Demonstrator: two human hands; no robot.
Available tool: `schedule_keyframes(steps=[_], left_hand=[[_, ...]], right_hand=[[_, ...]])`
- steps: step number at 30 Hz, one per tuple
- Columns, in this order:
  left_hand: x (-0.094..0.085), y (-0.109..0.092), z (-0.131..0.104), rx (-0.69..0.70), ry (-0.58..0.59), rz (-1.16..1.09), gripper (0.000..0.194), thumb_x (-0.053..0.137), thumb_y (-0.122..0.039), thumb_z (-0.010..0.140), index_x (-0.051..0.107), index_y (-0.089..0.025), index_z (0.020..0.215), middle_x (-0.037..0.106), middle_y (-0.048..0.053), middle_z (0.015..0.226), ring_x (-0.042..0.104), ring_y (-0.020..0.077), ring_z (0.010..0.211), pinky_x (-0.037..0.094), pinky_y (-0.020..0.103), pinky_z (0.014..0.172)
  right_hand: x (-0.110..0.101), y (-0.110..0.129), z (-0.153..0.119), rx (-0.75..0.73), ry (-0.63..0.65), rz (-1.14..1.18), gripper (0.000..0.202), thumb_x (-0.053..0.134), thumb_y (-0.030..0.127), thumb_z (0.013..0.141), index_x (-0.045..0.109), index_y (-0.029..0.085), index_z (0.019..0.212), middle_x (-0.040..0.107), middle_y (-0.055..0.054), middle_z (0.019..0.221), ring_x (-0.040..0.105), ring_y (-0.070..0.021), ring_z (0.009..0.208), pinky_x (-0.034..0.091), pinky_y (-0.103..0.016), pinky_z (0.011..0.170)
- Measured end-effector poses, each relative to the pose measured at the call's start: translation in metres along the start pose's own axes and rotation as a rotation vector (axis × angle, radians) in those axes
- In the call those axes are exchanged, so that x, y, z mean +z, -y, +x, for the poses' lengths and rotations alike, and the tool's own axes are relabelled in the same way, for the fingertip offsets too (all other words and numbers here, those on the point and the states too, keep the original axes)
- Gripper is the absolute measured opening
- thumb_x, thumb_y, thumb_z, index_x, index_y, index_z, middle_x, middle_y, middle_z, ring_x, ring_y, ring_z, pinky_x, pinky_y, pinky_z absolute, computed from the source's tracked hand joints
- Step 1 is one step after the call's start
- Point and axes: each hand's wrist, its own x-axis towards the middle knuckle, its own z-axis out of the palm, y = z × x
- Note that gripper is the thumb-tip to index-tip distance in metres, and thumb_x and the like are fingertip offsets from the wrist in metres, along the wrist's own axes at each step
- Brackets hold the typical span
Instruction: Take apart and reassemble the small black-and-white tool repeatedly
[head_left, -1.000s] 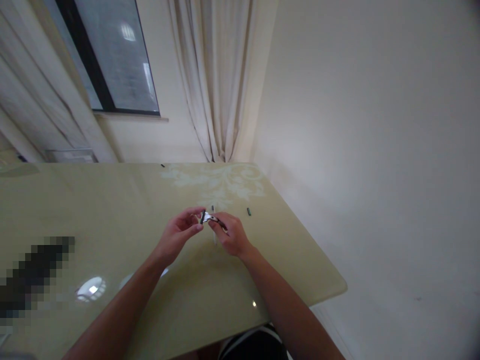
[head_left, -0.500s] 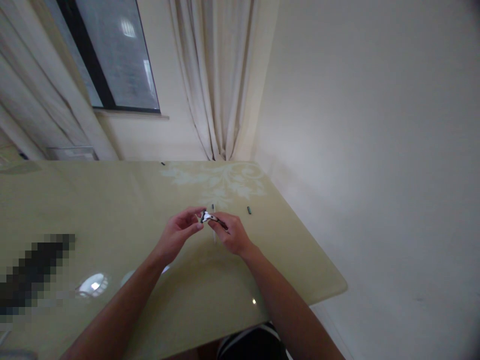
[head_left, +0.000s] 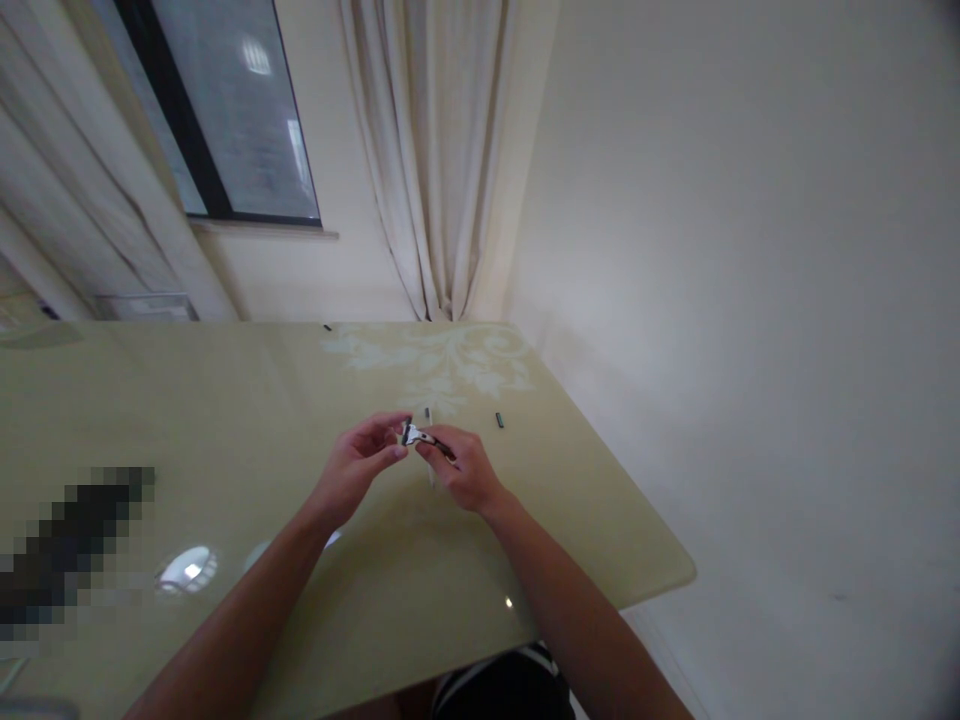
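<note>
Just below mid-frame, I have the razor [head_left: 417, 435] held between the left hand [head_left: 352, 464] and the right hand [head_left: 466, 472]. Long axis runs mostly across the frame: dark head [head_left: 406, 433] to the left, handle [head_left: 437, 443] sloping a little down to the right. Key relation: the head sits crosswise at the left fingertips, between thumb and forefinger. Left hand is nearer the head, right hand nearer the handle.

Right fingers: closed on the handle. Left fingers: parted by about the head's length, apparently pinching its two ends; exact contact is too small for me to confirm.

Desk [head_left: 585, 530]: glossy, pale yellow-green, white floral pattern [head_left: 450, 360] toward the far edge. Slim white stick [head_left: 431, 478], dark-tipped, lies partly hidden behind the right hand. One small dark piece [head_left: 499, 420] right of the hands, a second dark scrap [head_left: 327, 327] at the far edge. Pixelated dark patch [head_left: 75, 550] at frame left; I cannot identify it.

Room: window [head_left: 247, 120] upper left, pale curtain [head_left: 442, 150] top centre, bare wall [head_left: 735, 300] filling the right.
</note>
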Motion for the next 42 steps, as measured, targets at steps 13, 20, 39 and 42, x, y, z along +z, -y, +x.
schedule_keyframes(steps=[13,20,39,42], left_hand=[[0.0025,0.0023,0.0011,0.020,-0.005,-0.005,0.045,0.087,-0.032,0.076,0.076,-0.027,0.119,0.071,0.003,0.096,0.061,0.0144,0.086,0.050,0.026,0.080],[0.0033,0.0003,0.0000,0.014,0.045,0.007,0.045,0.087,-0.030,0.075,0.076,-0.025,0.119,0.072,0.004,0.094,0.062,0.0157,0.084,0.050,0.026,0.076],[0.0043,-0.0007,0.0003,0.019,0.030,0.001,0.044,0.088,-0.029,0.072,0.078,-0.026,0.115,0.072,0.003,0.092,0.061,0.0148,0.081,0.049,0.025,0.075],[0.0042,-0.0015,0.0000,0.011,0.018,0.010,0.043,0.089,-0.029,0.072,0.078,-0.025,0.114,0.072,0.002,0.091,0.061,0.0149,0.080,0.050,0.026,0.074]], right_hand=[[0.0032,-0.0045,-0.0017,-0.092,-0.126,-0.040,0.026,0.059,0.040,0.100,0.075,0.020,0.107,0.073,-0.007,0.092,0.064,-0.0183,0.083,0.049,-0.029,0.079],[0.0026,-0.0013,-0.0006,-0.037,-0.084,0.006,0.029,0.056,0.041,0.101,0.074,0.020,0.107,0.073,-0.006,0.094,0.063,-0.0164,0.080,0.047,-0.027,0.075],[0.0032,-0.0020,-0.0010,0.009,-0.054,0.034,0.028,0.057,0.040,0.101,0.075,0.019,0.105,0.072,-0.004,0.089,0.060,-0.0155,0.075,0.045,-0.025,0.071],[0.0014,-0.0013,0.0000,0.023,-0.023,0.035,0.028,0.056,0.040,0.101,0.075,0.019,0.103,0.070,-0.003,0.084,0.058,-0.0149,0.072,0.044,-0.025,0.068]])
